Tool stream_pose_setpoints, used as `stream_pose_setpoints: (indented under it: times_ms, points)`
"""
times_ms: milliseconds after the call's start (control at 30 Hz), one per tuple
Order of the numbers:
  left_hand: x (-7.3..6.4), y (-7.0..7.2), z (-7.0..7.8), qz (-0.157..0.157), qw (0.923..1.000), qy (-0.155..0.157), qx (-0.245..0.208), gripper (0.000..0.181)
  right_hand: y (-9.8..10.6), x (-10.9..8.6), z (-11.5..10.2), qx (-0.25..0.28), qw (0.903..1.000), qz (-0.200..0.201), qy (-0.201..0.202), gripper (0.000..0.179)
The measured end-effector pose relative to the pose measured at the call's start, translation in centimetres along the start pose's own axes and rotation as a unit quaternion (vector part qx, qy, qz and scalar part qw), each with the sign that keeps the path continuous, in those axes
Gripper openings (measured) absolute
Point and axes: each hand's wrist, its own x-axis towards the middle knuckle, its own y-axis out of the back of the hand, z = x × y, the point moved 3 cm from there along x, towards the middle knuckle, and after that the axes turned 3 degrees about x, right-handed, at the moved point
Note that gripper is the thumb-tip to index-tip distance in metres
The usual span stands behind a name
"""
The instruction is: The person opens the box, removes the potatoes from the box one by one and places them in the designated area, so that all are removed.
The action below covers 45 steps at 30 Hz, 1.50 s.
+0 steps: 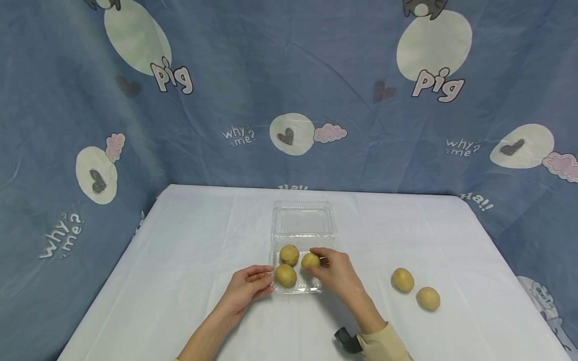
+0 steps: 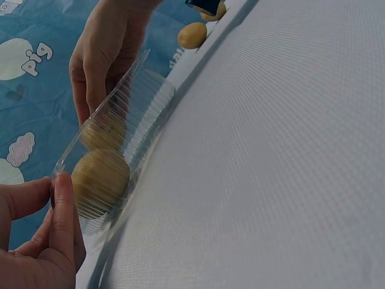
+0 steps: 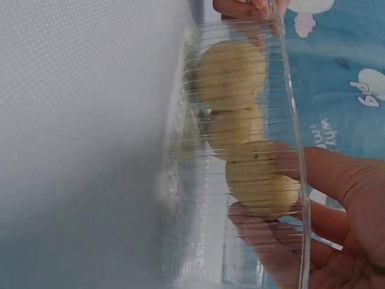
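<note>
A clear plastic clamshell box [image 1: 303, 218] stands on the table with its hinged lid laid back. Two round, yellow-brown potatoes [image 1: 286, 276] sit in the left side of its base. My right hand [image 1: 337, 273] grips a third potato [image 1: 310, 261] between thumb and fingers, inside the right side of the base; the right wrist view shows this potato [image 3: 261, 179] through the ribbed wall. With thumb and fingers, my left hand [image 1: 249, 289] pinches the box's left rim. That pinch is close up in the left wrist view, beside a potato [image 2: 101, 182].
Two more potatoes [image 1: 403, 280] [image 1: 428, 299] lie on the white-covered table [image 1: 180, 260] to the right of the box. A dark device [image 1: 347, 341] is at my right wrist. A blue patterned cloth [image 1: 253, 65] hangs behind and beside the table.
</note>
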Motion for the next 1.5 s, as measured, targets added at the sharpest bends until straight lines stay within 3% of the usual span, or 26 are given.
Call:
stream_pose_setpoints:
  times_ms: [233, 1500]
  points:
    - [0.0, 0.0, 0.0, 0.000, 1.0000, 0.001, 0.000, 0.039, 0.4, -0.4, -0.2, 0.000, 0.9999, 0.004, 0.015, 0.039]
    - [0.0, 0.1, -0.1, 0.000, 1.0000, 0.000, 0.004, 0.040, 3.0, -2.6, -0.4, 0.016, 0.9996, 0.022, 0.005, 0.040]
